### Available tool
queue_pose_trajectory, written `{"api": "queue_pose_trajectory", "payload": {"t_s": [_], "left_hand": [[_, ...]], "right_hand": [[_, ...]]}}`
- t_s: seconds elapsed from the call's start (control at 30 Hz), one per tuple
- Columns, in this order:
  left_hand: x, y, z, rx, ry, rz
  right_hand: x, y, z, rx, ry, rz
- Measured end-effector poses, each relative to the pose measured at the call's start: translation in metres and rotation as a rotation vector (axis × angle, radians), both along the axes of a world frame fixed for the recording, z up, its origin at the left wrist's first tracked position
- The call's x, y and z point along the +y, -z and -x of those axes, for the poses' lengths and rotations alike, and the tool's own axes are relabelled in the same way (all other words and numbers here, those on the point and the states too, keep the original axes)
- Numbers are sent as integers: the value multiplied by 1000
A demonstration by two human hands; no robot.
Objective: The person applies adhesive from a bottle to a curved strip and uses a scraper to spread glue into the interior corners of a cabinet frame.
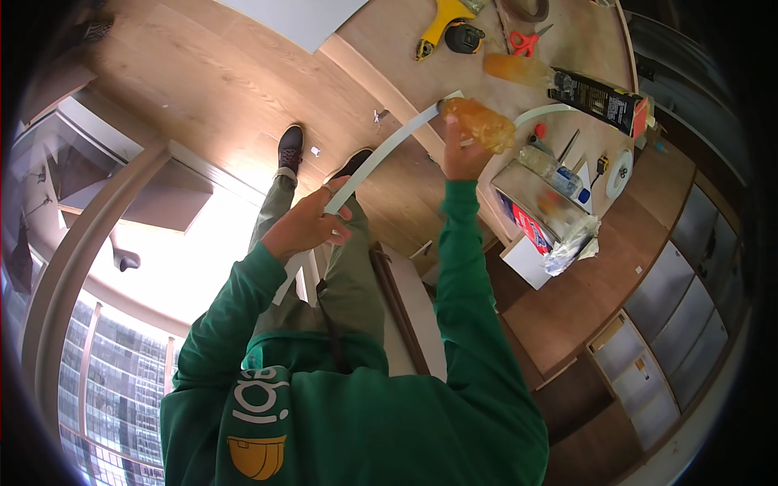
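A long, narrow white strip (386, 155) runs slantwise in front of my body. My left hand (310, 220) grips it partway along, fingers bent around it; the strip's lower end hangs below that hand, past my wrist. My right hand (466, 152) is wrapped around a soft, clear plastic bottle (484, 123) partly filled with amber glue-like liquid. This bottle is tipped on its side, and its dark mouth is at the strip's upper end. Whether it touches the strip I cannot tell. Part of the bottle is hidden by my fingers.
On the wooden worktop (389, 49) lie a yellow-handled brush (442, 26), a black tape measure (464, 37), orange scissors (525, 42) and another amber bottle (519, 70). Further right are a black box (596, 99), a blue-capped clear bottle (557, 174) and a white roll (619, 173).
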State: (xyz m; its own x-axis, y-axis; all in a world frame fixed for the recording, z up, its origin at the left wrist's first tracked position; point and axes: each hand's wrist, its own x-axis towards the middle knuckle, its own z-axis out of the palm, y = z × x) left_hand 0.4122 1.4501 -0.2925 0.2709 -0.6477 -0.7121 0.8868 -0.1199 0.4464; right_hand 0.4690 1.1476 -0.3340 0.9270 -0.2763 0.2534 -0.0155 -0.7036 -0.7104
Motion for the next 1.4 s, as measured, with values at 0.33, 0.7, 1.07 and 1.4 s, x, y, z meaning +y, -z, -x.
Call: {"api": "queue_pose_trajectory", "payload": {"t_s": [0.33, 0.7, 1.07, 1.4], "left_hand": [[3, -7, -3, -12, -2, -21], [-12, 0, -13, -61, -11, 35], [-41, 3, -25, -48, 34, -18], [-41, 17, -16, -30, -10, 13]], "right_hand": [[-13, 4, -8, -24, -3, 59], [-35, -64, -38, -291, 232, -129], [-16, -31, 0, -193, 250, -531], [-22, 8, 7, -34, 123, -422]]}}
